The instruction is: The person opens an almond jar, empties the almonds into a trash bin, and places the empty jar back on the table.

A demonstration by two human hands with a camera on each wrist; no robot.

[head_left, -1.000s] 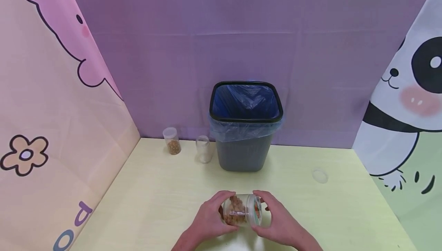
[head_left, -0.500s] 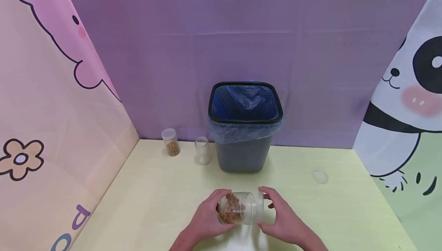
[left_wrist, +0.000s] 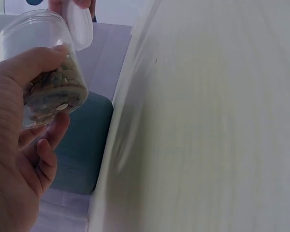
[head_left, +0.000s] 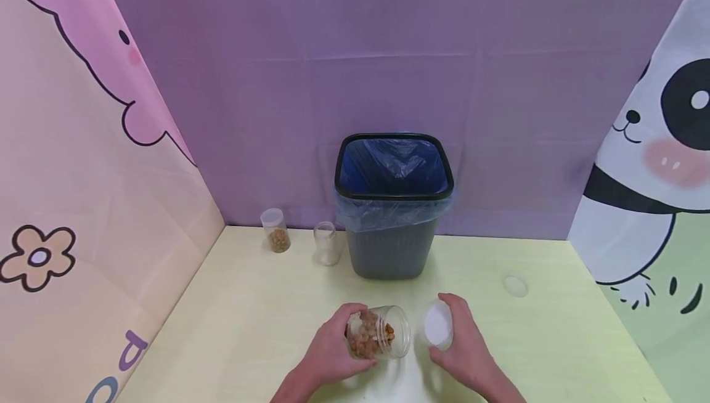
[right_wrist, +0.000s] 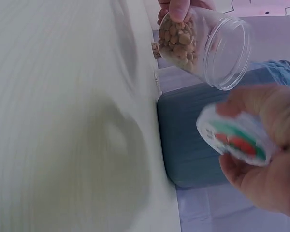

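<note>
Far left jar (head_left: 275, 229): small, clear, lidded, brown bits at bottom; stands on desk (head_left: 249, 310) by purple backdrop.
Second jar (head_left: 325, 242): clear, upright, just right of the first, just beside the bin.
Left hand (head_left: 331, 346): fingers (left_wrist: 36, 65) wrapped round held jar, thumb on its side.
Held jar (head_left: 378, 331): clear plastic, tilted, mouth open toward the right, brown pellets heaped at base end; above desk, in front of bin.
Bin (head_left: 393, 206): grey, blue liner folded over black rim, at back centre of desk.
Right hand (head_left: 458, 349): fingers curled round lid, apart from jar mouth.
Lid (head_left: 438, 325): white, round; red-green label, seen in right wrist view.
Loose disc (head_left: 514, 284): clear, flat on desk, well right.
</note>
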